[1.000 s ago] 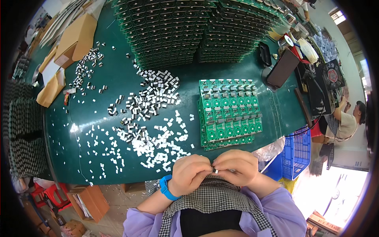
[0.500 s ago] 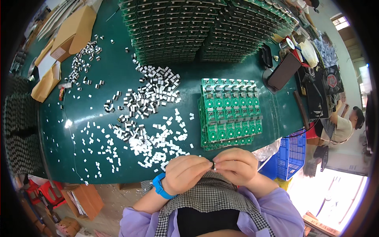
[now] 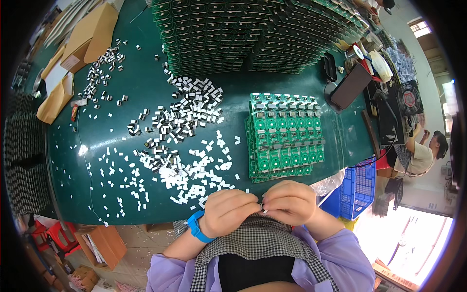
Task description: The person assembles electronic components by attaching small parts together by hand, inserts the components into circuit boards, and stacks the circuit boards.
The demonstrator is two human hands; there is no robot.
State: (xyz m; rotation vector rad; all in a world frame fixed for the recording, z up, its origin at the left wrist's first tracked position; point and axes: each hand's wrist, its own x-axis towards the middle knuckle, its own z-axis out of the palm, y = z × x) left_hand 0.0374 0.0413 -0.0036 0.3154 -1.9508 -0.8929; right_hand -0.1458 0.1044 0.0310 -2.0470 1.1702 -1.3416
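You are holding both hands together at the near edge of the green table (image 3: pixel 121 97), just in front of your chest. Your left hand (image 3: pixel 227 210), with a blue wristband (image 3: pixel 196 227) on its wrist, is curling its fingers inward, and your right hand (image 3: pixel 290 201) is doing the same; between the two sets of fingertips you are pinching a tiny dark component (image 3: pixel 263 207), too small to make out in detail. That part is sitting right where your hands meet, just short of the green circuit-board panel (image 3: pixel 284 136), which is lying flat on the table directly beyond your hands. To the left of that panel, loose small white-and-black parts (image 3: pixel 185 146) are lying scattered across the table top. Beyond the panel, tall stacks of more green boards (image 3: pixel 253 34) are filling the far side. To the right of the panel, a dark tablet-like slab (image 3: pixel 351 86) is standing tilted, and a blue plastic crate (image 3: pixel 357 187) is sitting below the table edge.
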